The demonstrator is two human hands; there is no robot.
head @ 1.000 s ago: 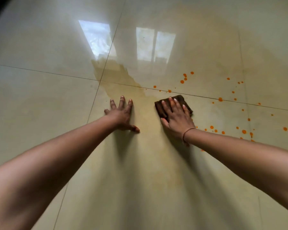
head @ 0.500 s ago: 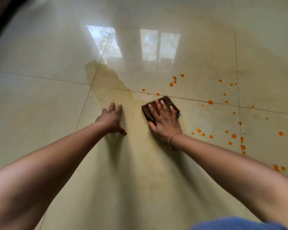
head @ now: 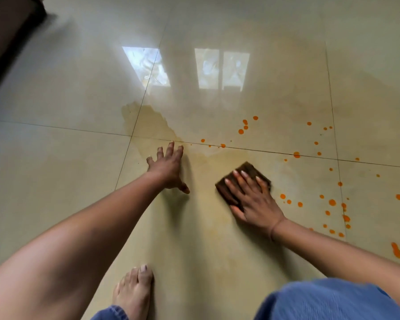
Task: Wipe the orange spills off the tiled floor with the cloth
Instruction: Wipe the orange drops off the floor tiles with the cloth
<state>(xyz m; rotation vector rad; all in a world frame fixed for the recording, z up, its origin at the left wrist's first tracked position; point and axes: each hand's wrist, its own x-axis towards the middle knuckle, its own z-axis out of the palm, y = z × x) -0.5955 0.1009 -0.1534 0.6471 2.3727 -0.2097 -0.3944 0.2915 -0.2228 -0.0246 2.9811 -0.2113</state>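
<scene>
Brown cloth [head: 243,181], folded square with one corner pointing away, lies flat on the floor [head: 56,158] under the flat, spread right hand [head: 254,202], left of orange spills [head: 332,202]; the left hand [head: 169,167] rests open, fingers spread, on the tile.

Right hand [head: 254,202] on cloth [head: 245,179], spills [head: 332,202] to its right.

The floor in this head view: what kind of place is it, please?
Probably a room in a home: glossy large tiles reflecting a window, a bare foot, and a right hand pressing a cloth near orange spills.
</scene>
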